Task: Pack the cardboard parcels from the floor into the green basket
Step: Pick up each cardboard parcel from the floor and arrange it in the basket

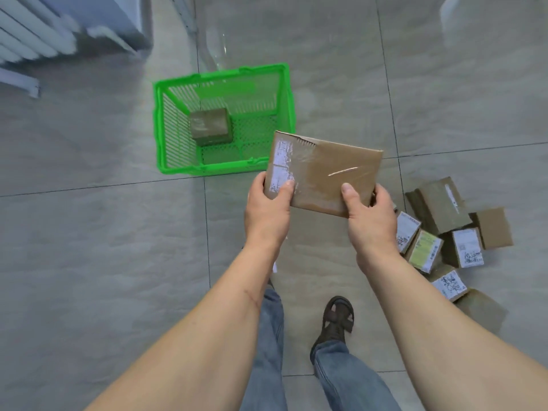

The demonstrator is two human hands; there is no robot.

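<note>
A flat brown cardboard parcel [326, 170] with a white label and clear tape is held in the air just right of the green basket's near corner. My left hand [268, 209] grips its lower left edge, thumb on the label. My right hand [369, 221] grips its lower right edge. The green basket [160, 126] stands on the tiled floor ahead, with one small brown parcel [210, 126] lying inside it. A heap of several small parcels [444, 232] lies on the floor to the right of my right hand.
A white radiator [29, 34] and a grey-blue cabinet [118, 22] stand at the upper left. My legs in jeans and a dark sandal [338, 318] are below the parcel. Grey floor tiles spread to the left and ahead.
</note>
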